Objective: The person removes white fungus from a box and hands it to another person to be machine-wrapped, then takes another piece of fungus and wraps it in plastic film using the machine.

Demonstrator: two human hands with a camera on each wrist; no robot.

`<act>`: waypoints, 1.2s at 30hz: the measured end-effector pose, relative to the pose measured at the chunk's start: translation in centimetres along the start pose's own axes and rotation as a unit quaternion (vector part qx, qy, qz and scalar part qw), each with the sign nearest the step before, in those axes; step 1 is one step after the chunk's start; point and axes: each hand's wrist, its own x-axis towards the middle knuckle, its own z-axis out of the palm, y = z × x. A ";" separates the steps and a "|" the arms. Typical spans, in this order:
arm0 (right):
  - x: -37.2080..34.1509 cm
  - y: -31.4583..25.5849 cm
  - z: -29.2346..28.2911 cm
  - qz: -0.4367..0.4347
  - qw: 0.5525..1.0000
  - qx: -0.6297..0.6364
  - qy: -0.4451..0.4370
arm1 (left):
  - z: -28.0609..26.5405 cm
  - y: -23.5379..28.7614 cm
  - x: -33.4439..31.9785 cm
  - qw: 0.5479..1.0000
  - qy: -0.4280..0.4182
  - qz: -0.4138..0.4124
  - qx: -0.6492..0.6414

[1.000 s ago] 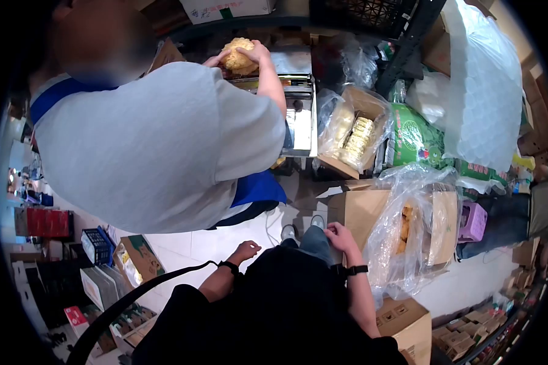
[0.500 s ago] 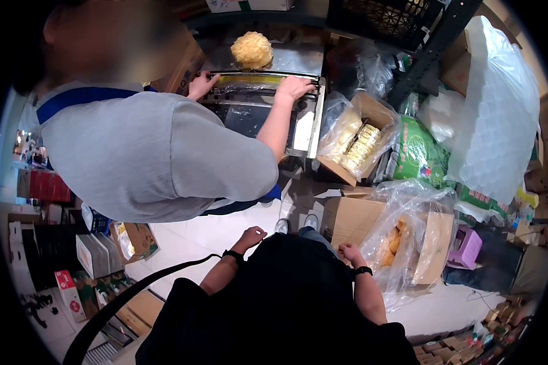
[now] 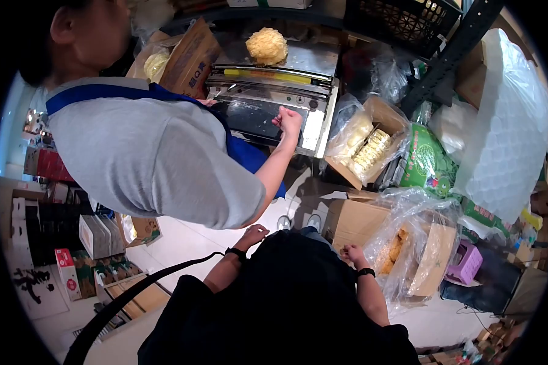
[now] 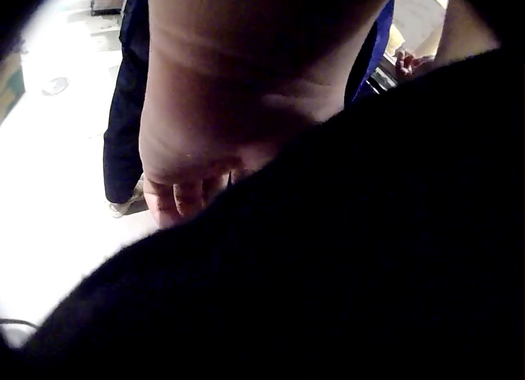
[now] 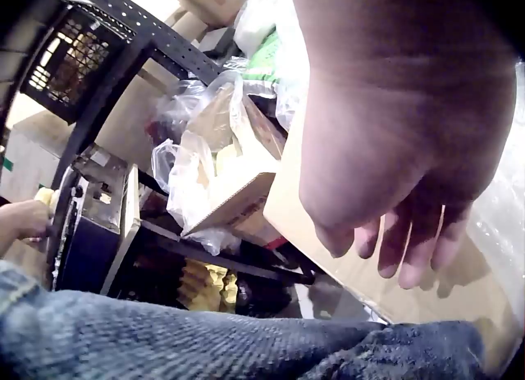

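Observation:
My left hand point(image 3: 253, 235) hangs loosely curled at the left side of my dark clothing, holding nothing; in the left wrist view the hand point(image 4: 213, 134) is partly hidden by black cloth. On the other side, my right hand point(image 3: 353, 254) hangs beside an open carton point(image 3: 357, 223) lined with clear plastic. The right wrist view shows this hand point(image 5: 402, 167) empty, fingers loosely bent, above the cardboard. Ahead, another person in a grey shirt point(image 3: 158, 152) stands at a metal sealing machine point(image 3: 256, 115), with a yellow bundle point(image 3: 266, 46) lying behind its bar.
A smaller carton point(image 3: 388, 115) of packed yellow goods stands right of the machine. Beyond it are a green bag point(image 3: 425, 157) and a large plastic-wrapped bundle point(image 3: 508, 121). A purple basket point(image 3: 464, 263) sits at right; boxes point(image 3: 97, 236) stand on the floor at left.
The other person has let go of the yellow bundle, touched the machine's bar, then drawn both hands back from it. The view has shifted; my hands still hang at my sides.

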 end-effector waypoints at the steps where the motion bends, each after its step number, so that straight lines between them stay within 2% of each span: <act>1: 0.1 0.1 0.0 0.000 1.000 0.000 -0.001 | 0.0 0.0 -0.3 1.000 0.001 -0.001 0.000; 4: 0.0 -0.2 0.0 -0.012 1.000 -0.006 -0.003 | -0.1 -0.2 -0.8 0.999 -0.010 -0.018 -0.035; 8: -0.3 -0.3 -0.1 -0.016 1.000 -0.017 -0.001 | 0.0 0.3 -1.3 0.998 -0.014 -0.052 -0.013; 14: -0.5 0.5 -0.2 -0.017 1.000 -0.012 0.000 | 0.9 -1.6 -0.2 0.998 -0.018 -0.025 -0.048; 27: -1.1 -0.1 0.6 -0.051 0.998 -0.026 0.013 | 0.5 -1.8 -1.0 0.999 -0.014 -0.011 -0.045; 36: -1.0 0.7 1.0 -0.065 0.997 -0.016 0.033 | 0.3 -1.2 -1.1 0.999 -0.016 -0.045 0.007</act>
